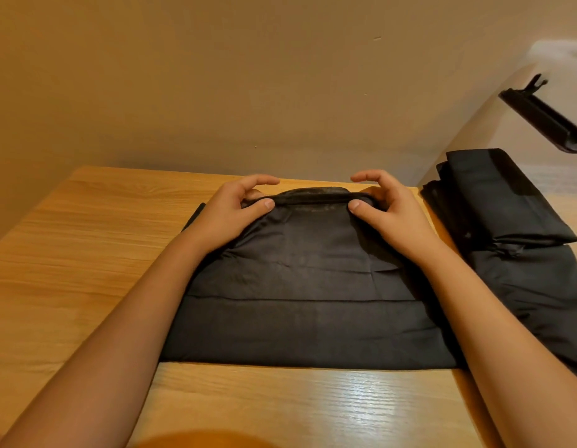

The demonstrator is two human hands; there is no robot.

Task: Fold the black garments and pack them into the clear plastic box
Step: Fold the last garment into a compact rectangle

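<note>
Black folded fabric garment [306, 286] lay flat on the light wooden table [70, 253].
Left hand [230, 213] and right hand [389, 213] each pinched its rolled far edge.

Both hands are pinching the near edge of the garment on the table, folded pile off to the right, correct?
Not quite. The head view shows the left hand and right hand pinching the far edge of the garment, not the near one. The folded pile does lie to the right.

- I look down on a pale wooden table [70, 286] set against a plain beige wall [216, 76].
- Warm light glares off the table's near edge.
</note>
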